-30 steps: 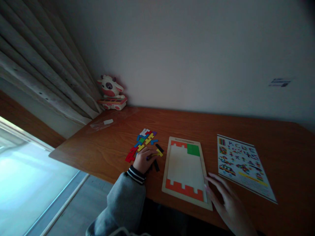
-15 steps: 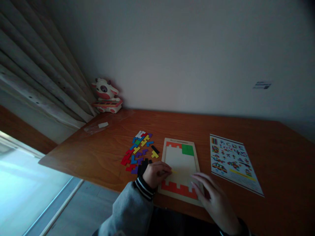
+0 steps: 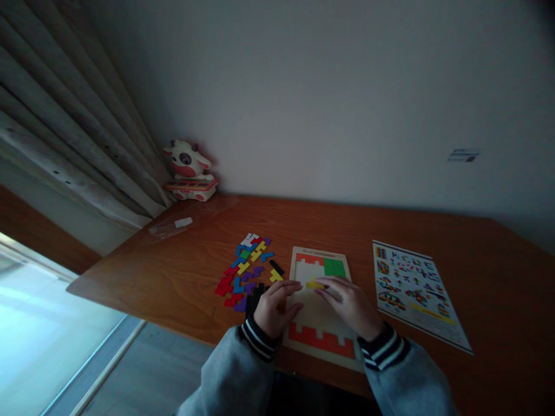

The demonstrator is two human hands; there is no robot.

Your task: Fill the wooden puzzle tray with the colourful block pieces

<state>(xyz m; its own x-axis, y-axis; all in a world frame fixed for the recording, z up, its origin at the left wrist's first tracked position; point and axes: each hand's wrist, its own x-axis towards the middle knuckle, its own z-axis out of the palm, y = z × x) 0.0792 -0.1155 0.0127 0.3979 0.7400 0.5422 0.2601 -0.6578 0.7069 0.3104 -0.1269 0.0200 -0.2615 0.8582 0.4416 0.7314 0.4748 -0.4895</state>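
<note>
Right hand [image 3: 353,306]: pinching yellow piece [image 3: 314,285] between thumb and fingers, over the middle of the board [image 3: 310,306]. Whether the piece touches the board: cannot tell.

Left hand [image 3: 271,312]: thumb and fingers parted, nothing seen between them; at the board's left edge, fingertips just beside the yellow piece but apart from it.

On board: red strip [image 3: 321,340] with notched edge, nearer the person than both hands; green block [image 3: 334,267] just beyond right hand; red pieces [image 3: 310,260] beyond the gap between hands.

On desk [image 3: 182,271]: mixed coloured pieces to the left of and beyond left hand, black ones [image 3: 259,292] just beside it. Printed sheet [image 3: 416,289] right of right hand, apart from it. Toy cow [image 3: 191,170] well beyond left hand, by the wall.
</note>
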